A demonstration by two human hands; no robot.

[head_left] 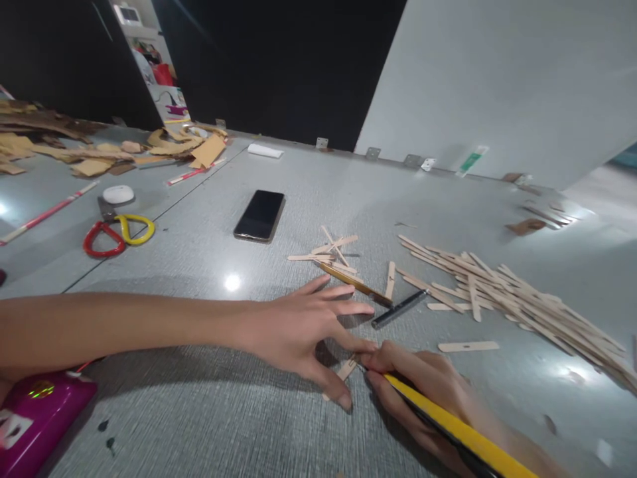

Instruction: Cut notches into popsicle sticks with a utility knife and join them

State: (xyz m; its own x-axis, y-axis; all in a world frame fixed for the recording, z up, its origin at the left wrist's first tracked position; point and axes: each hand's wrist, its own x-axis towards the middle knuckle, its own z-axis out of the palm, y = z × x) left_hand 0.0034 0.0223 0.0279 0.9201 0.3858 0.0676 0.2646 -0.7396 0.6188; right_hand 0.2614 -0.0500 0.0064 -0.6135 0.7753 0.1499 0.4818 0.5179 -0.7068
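Observation:
My left hand [298, 325] lies on the table with its fingers spread. Its thumb and index finger hold down a wooden craft stick [347, 369] that bears a small rectangular mark or cut. My right hand [428, 392] is closed around a long yellow-and-black tool [448, 421], whose tip meets the stick by my left index finger and is hidden by my fingers. Beyond my left fingertips lie a gold-brown pen-like tool [355, 284] and a dark pen-like rod [399, 309]. A slotted stick [468, 346] rests right of my hands.
A pile of craft sticks [522, 299] spreads at right, and stick offcuts [331, 252] lie centrally. Farther off are a phone [259, 216], scissors [119, 234], a white case [118, 194] and cardboard scraps [199, 149]. A purple device [54, 418] stands at lower left.

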